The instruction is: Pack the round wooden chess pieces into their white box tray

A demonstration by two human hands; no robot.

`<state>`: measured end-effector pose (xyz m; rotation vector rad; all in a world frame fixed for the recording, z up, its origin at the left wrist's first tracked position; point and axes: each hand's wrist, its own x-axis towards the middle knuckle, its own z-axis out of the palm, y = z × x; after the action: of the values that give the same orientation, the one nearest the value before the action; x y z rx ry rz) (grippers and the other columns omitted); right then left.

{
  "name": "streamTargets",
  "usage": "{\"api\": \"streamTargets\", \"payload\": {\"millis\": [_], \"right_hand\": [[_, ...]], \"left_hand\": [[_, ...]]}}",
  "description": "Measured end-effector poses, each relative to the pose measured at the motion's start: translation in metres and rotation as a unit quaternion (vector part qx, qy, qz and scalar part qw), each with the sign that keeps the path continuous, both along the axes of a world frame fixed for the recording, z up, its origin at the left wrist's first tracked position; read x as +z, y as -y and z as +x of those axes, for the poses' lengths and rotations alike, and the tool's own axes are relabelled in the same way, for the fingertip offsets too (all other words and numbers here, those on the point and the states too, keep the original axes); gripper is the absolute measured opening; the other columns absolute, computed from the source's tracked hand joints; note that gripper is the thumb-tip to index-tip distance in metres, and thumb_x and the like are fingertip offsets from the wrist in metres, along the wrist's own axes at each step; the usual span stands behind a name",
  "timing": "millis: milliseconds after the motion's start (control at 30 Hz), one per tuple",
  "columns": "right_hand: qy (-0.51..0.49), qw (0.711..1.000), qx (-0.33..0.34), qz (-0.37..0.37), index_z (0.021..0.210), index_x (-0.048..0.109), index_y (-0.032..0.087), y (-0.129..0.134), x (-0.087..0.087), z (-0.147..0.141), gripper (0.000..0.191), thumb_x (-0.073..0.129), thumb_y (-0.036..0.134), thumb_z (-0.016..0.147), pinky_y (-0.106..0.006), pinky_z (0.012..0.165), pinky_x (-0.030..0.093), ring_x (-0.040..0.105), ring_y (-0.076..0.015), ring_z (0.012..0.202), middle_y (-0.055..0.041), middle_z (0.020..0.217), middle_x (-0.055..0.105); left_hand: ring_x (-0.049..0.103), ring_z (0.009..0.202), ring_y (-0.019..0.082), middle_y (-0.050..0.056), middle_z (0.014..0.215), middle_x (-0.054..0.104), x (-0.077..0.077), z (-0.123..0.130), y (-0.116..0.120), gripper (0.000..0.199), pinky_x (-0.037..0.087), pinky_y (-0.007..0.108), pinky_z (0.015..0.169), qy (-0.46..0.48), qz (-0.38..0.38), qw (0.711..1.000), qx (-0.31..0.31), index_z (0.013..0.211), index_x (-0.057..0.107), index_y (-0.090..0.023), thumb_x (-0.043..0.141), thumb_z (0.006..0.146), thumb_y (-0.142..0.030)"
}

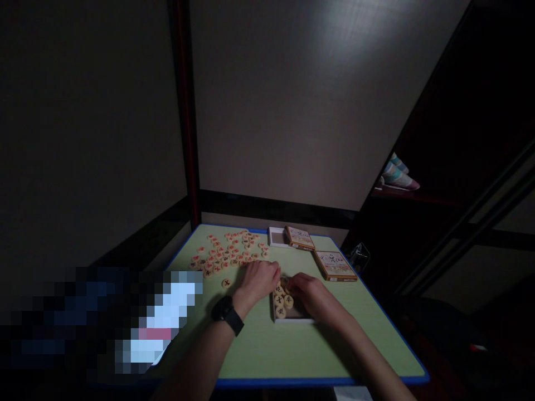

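My left hand [259, 278], a dark watch [228, 314] on its wrist, is closed with curled fingers at the left far corner of a shallow box tray [298, 321]. What its fingertips hold, if anything, is hidden. My right hand [311, 292] reaches over the tray with fingers bent onto a round wooden Chinese chess piece [286, 281] at the far end. Several black-marked pieces [288, 301] lie in the tray's left part. A single piece [226, 283] sits on the table left of my left hand, and many loose pieces [221, 257] spread behind it.
On the green table [251, 356] with a blue edge, a box lid [334, 265] lies at the right. Another lid [300, 238] partly overlaps a white open tray [276, 236] at the back. A pixelated bright shape [163, 317] is at the left. Walls stand behind the table.
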<state>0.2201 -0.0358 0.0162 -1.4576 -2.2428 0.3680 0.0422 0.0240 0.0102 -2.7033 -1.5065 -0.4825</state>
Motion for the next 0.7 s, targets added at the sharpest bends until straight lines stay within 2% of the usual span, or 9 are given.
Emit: {"api": "streamTargets", "payload": {"millis": [100,233,533,700], "right_hand": [[-0.022,0.999,0.033,0.009,0.087,0.066,0.016,-0.003,-0.006,0.0,0.025,0.049,-0.003,0.081,-0.024,0.075,0.045,0.062,-0.0166,0.083,-0.0065,0.091,0.066],[-0.04,0.998,0.043,0.028,0.086,0.066,0.017,-0.004,-0.012,0.005,0.028,0.049,-0.004,0.079,-0.025,0.076,0.047,0.062,-0.0165,0.083,-0.0066,0.094,0.064],[-0.042,0.999,0.022,0.011,0.09,0.07,0.017,-0.001,-0.009,0.003,0.029,0.051,-0.002,0.079,-0.026,0.075,0.048,0.065,-0.0186,0.083,-0.0074,0.091,0.07],[-0.077,0.997,0.011,-0.003,0.094,0.07,0.018,0.01,-0.006,0.01,0.028,0.054,0.0,0.078,-0.026,0.077,0.048,0.066,-0.0185,0.086,-0.0062,0.094,0.072]], "left_hand": [[0.071,0.08,0.024,0.011,0.084,0.074,0.0,0.0,0.0,0.032,0.051,0.032,0.073,0.002,-0.005,1.0,0.0,0.09,0.07,-0.018,0.04,0.097,-0.029],[0.071,0.08,0.025,0.011,0.084,0.074,-0.001,0.0,-0.001,0.033,0.052,0.034,0.073,0.005,0.002,1.0,-0.005,0.09,0.07,-0.019,0.039,0.097,-0.029],[0.071,0.08,0.024,0.011,0.084,0.074,-0.001,-0.001,-0.001,0.033,0.051,0.034,0.073,0.002,-0.001,1.0,-0.002,0.09,0.07,-0.018,0.039,0.097,-0.029],[0.071,0.081,0.024,0.011,0.083,0.073,-0.001,0.0,-0.001,0.033,0.052,0.034,0.074,0.003,-0.001,1.0,-0.001,0.091,0.07,-0.018,0.039,0.097,-0.028]]}}
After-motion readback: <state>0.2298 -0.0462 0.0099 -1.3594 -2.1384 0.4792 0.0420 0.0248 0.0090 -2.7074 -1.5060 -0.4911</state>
